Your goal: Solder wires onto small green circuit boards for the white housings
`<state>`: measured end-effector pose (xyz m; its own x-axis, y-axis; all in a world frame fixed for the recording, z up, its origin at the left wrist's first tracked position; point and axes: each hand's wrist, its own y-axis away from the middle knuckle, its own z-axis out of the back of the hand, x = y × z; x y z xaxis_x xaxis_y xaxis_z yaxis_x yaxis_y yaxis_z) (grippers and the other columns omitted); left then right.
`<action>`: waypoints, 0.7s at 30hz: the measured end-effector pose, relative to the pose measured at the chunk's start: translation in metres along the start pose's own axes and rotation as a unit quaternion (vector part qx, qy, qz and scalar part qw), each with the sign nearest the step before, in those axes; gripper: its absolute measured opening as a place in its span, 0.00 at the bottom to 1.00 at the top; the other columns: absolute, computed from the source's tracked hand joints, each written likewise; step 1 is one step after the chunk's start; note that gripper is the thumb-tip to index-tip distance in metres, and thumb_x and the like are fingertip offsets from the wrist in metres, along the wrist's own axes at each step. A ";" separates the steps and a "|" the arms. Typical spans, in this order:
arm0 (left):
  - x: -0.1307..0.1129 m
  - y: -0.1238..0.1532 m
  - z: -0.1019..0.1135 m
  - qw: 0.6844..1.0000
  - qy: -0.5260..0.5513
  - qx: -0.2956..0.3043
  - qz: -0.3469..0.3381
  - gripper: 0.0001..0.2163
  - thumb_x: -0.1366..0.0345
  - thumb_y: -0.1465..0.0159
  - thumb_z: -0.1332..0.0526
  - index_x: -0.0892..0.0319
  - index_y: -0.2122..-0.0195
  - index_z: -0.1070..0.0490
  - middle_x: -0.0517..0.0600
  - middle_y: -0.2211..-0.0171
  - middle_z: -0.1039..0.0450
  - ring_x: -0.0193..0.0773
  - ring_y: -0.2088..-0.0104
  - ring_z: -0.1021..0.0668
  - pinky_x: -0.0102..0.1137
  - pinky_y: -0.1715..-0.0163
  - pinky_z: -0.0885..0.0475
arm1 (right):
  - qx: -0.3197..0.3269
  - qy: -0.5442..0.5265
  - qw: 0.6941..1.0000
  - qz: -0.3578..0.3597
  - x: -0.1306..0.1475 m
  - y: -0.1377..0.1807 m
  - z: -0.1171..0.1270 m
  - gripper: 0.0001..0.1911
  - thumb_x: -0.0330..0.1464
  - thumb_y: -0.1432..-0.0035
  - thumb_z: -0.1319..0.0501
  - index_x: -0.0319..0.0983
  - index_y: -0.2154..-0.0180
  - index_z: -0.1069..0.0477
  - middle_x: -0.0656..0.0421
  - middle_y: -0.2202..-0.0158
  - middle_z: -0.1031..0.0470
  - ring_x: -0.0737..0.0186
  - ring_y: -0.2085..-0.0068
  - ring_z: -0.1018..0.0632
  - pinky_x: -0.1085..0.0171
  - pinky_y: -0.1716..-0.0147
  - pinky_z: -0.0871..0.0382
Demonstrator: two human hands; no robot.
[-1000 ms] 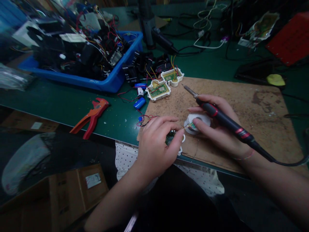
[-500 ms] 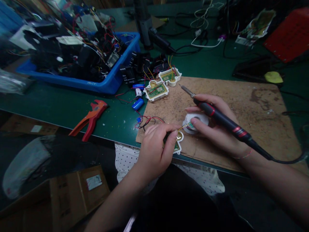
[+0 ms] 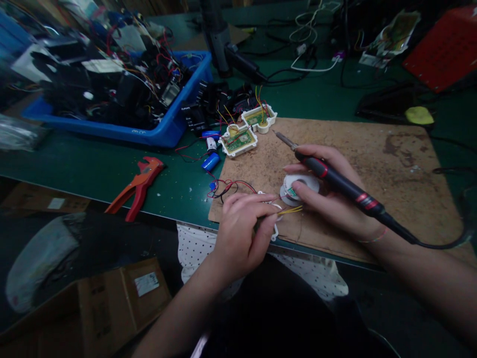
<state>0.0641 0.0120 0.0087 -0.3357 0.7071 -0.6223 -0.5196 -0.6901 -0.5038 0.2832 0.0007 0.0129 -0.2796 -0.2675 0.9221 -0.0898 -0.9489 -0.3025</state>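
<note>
My right hand [image 3: 331,191] is closed on a soldering iron [image 3: 335,181], its tip pointing to the upper left, above the board. The thumb of that hand presses a small green circuit board [image 3: 291,191] against a white spool [image 3: 302,183]. Pinched between the thumb and fingers of my left hand [image 3: 244,226] are yellow wires [image 3: 292,210], with their ends sticking out to the right. Beneath that hand lies a white housing [image 3: 275,232], mostly covered by the fingers. Red and black wires [image 3: 238,184] run out behind my left hand.
Two white housings with green boards [image 3: 238,141] lie on the brown work board [image 3: 357,149]. Blue cylindrical cells [image 3: 211,161] and a red-orange cutter [image 3: 139,186] are to the left. A blue bin [image 3: 149,135] of wired parts stands behind. A yellow sponge [image 3: 419,116] sits at right.
The yellow wires, earlier reaching toward the small green board, now extend to the right below the spool. My left fingers have shifted over the housing. The soldering iron stays nearly where it was.
</note>
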 end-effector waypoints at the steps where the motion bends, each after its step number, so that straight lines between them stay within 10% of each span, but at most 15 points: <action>1: -0.002 -0.002 -0.001 0.999 0.005 -0.003 0.034 0.05 0.71 0.31 0.40 0.56 0.57 0.30 0.48 0.57 0.19 0.39 0.52 0.19 0.41 0.46 0.33 | 0.000 0.002 1.000 -0.001 0.000 0.000 0.000 0.29 0.31 0.43 0.30 0.51 0.42 0.32 0.57 0.43 0.27 0.56 0.47 0.18 0.58 0.49 0.20; 12: -0.010 -0.029 0.002 0.981 0.032 0.088 0.168 0.03 0.65 0.31 0.38 0.57 0.63 0.27 0.44 0.72 0.23 0.35 0.68 0.22 0.34 0.62 0.31 | 0.003 0.000 1.000 -0.015 0.007 -0.001 -0.001 0.27 0.33 0.43 0.30 0.51 0.43 0.31 0.57 0.43 0.27 0.56 0.48 0.18 0.59 0.50 0.19; 21: -0.002 -0.028 0.006 0.996 0.036 0.051 0.070 0.01 0.67 0.31 0.36 0.56 0.61 0.26 0.48 0.61 0.24 0.35 0.57 0.22 0.32 0.55 0.28 | -0.007 0.019 1.000 -0.010 0.004 -0.002 0.002 0.29 0.35 0.44 0.29 0.50 0.42 0.32 0.56 0.41 0.28 0.55 0.48 0.18 0.57 0.48 0.19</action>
<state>0.0745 0.0310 0.0276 -0.3558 0.5899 -0.7249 -0.5501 -0.7592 -0.3478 0.2844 0.0014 0.0173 -0.3130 -0.2415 0.9185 -0.1098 -0.9514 -0.2876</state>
